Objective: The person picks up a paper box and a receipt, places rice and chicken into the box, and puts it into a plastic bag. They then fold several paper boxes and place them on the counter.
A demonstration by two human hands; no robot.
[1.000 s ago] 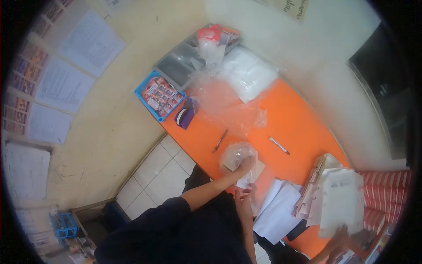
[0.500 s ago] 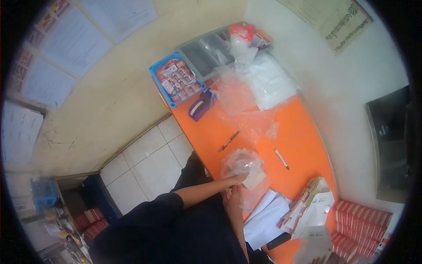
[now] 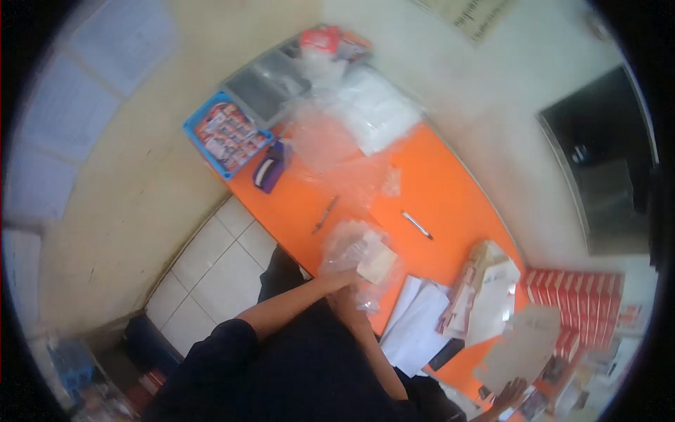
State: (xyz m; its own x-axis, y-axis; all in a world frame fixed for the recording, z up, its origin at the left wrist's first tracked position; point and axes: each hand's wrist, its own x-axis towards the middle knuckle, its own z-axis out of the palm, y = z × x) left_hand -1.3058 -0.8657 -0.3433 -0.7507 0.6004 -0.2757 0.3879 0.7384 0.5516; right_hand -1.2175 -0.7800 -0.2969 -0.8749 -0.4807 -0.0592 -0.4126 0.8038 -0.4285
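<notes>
A clear plastic bag (image 3: 340, 246) rests on the near edge of the orange table, with a cream-coloured flat piece (image 3: 377, 263), perhaps card or paper, in or against it. My left hand (image 3: 342, 279) is closed on the bag beside the cream piece. Just below it, my right hand (image 3: 343, 304) is closed at the bag's lower edge, its fingers partly hidden and blurred. Beyond the bag lies a dark pen (image 3: 325, 214). A white pen (image 3: 417, 224) is farther to the right.
Along the far end are a blue basket (image 3: 226, 176) of printed packets, a grey tray (image 3: 264, 90), a purple tape dispenser (image 3: 268, 169) and plastic bags (image 3: 373, 105). White papers (image 3: 415, 327) and red boxes (image 3: 573, 302) are at right. Another person's hand (image 3: 511, 395) shows lower right.
The view has swung, so the table appears farther left. Both hands stay at the plastic bag, and the cream piece shows more clearly. Another person's hand now shows at lower right.
</notes>
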